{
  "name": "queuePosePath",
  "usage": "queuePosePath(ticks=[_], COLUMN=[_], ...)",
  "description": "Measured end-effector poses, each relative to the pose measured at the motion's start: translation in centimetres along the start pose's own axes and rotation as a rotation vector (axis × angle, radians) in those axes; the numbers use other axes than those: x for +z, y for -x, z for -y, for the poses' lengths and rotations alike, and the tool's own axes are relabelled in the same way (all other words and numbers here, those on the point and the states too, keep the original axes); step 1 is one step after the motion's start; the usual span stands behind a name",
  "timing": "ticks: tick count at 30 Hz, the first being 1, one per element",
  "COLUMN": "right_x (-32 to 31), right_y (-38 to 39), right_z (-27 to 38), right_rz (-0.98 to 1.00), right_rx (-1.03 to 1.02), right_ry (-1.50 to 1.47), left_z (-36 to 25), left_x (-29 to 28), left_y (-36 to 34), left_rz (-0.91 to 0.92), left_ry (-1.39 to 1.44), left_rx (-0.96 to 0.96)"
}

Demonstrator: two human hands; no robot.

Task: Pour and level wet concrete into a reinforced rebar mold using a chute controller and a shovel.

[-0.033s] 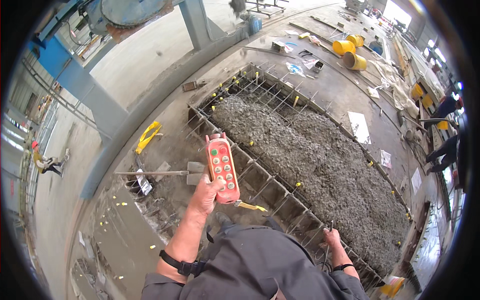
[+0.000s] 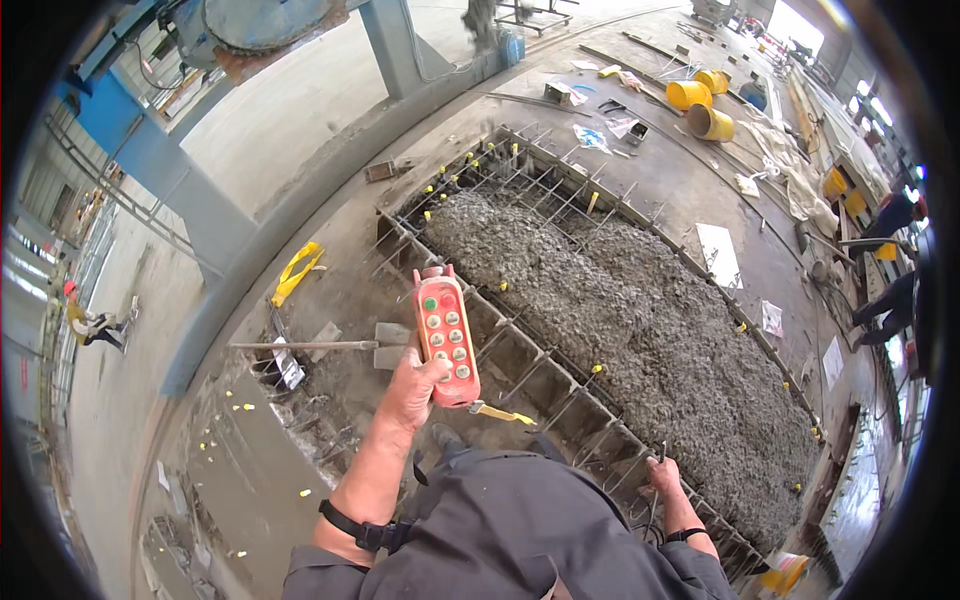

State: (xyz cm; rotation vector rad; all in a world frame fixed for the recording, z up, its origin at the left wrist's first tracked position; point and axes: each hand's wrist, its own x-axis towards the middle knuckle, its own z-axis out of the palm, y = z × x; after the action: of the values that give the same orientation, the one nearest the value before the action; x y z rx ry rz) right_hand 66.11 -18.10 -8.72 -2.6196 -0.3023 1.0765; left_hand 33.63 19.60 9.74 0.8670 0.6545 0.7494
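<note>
In my left hand [image 2: 412,392] is a red crane remote control [image 2: 447,345] with two columns of round buttons. My fingers wrap its lower left side and the thumb lies on a lower button. A yellow strap [image 2: 503,412] hangs from its bottom end. My right hand [image 2: 664,474] is closed at the near edge of a long steel form [image 2: 575,385], around a thin dark rod-like piece [image 2: 661,452] whose kind I cannot make out. Rough wet concrete [image 2: 620,320] fills most of the form. Rebar grid shows bare at its far end.
A shovel [image 2: 305,346] lies left of the remote. A blue steel gantry leg [image 2: 215,215] rises at left, near a yellow sling [image 2: 297,273]. Yellow buckets [image 2: 710,122] lie far right. Co-workers [image 2: 885,300] stand at the right edge; another person [image 2: 92,318] is far left.
A dark grey, blurred mass at the top edge, near the gantry foot, reaches lower now. My hands, the remote and the form have not visibly moved.
</note>
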Motion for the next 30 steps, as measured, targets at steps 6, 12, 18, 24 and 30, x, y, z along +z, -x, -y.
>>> queuePosePath(ticks=[6,12,18,24,30], right_x=[0.1,2.7,5.0,2.6,2.6], right_y=[0.5,-4.4,-10.0,-4.5,-4.9], right_z=[0.7,-5.2,-12.9,-4.8,-5.4], right_rz=[0.001,-0.083,-0.095,-0.070,-0.033], right_rx=[-0.028,-0.093,-0.489,-0.108,-0.072], right_ry=[-0.002,0.036,0.118,0.058,-0.070], left_z=[0.0,-0.4,-1.1,-1.3,-1.5], left_x=[-0.7,-0.2,0.4,0.6,0.8], left_y=[0.5,1.0,1.3,1.6,1.4], left_rz=[0.024,-0.006,-0.020,-0.004,0.074], left_ry=[-0.050,-0.030,-0.003,-0.103,-0.105], left_rx=[0.039,0.033,0.014,0.112,0.156])
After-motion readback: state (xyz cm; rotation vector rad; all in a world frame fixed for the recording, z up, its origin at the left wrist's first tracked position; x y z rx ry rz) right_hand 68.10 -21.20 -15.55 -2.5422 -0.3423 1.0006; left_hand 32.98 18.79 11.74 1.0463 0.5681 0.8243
